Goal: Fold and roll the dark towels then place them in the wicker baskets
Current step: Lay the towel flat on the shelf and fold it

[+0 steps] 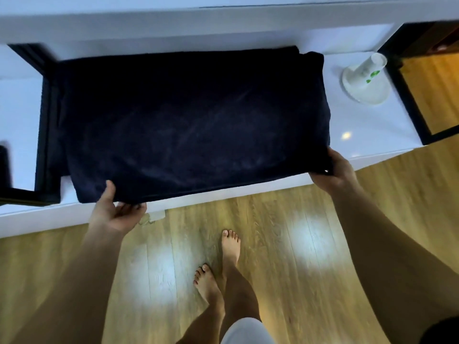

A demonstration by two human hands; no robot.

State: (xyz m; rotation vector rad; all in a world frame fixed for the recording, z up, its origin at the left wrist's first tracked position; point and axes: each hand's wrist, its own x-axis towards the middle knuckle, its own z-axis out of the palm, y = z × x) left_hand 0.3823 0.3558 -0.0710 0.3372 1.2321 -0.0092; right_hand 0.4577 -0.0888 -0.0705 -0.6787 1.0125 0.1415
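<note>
Your left hand (pixel 116 209) and right hand (pixel 334 170) each pinch a near corner of the dark towel (pixel 188 120); it lies flat on the white counter (pixel 367 125), likely kept taut for the next fold.

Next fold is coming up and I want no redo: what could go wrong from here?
1. The dark towel has its near edge at the white table's front edge, gripped by the left hand and right hand; a slipped grip could drop it to the floor.
2. The white container stands near the towel's far right corner; a wide swing might topple it.
</note>
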